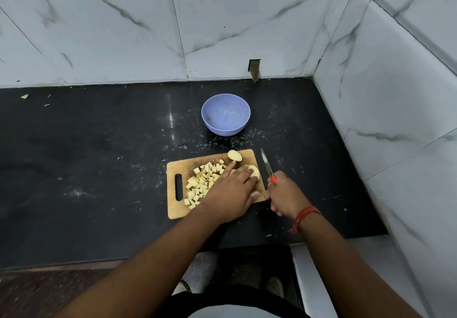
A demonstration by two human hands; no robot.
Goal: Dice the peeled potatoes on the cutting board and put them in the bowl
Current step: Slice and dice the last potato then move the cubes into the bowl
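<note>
The fingers (243,169) of the left hand (228,194) lie spread and flat over a pale peeled potato piece (254,172) near the right edge of the rectangular wooden cutting board (178,210). The forefinger stretches out toward a second peeled potato piece (234,155) at the board's far right corner; whether it touches that piece I cannot tell. The hand presses down rather than closing round anything, most likely to steady the piece under it for the next cut.

The right hand (284,195) is wrapped round the red handle of a small steel-bladed kitchen knife (266,165). The blade points away from the person, just off the board's right edge and beside the covered piece, probably held clear of the left fingers until that piece is set.

A heap of yellow potato cubes (201,184) covers the middle of the board, between the handle slot at its left end and the left hand. Pushed that way, it leaves the right side open for cutting.

The board sits on the black stone bench (99,157), toward its near edge. The round lilac plastic bowl (225,114) stands beyond the board's far edge, apart from it and close to the marbled tile wall (222,28). No cubes show in it, so dicing looks well advanced and the transfer not yet begun.
</note>
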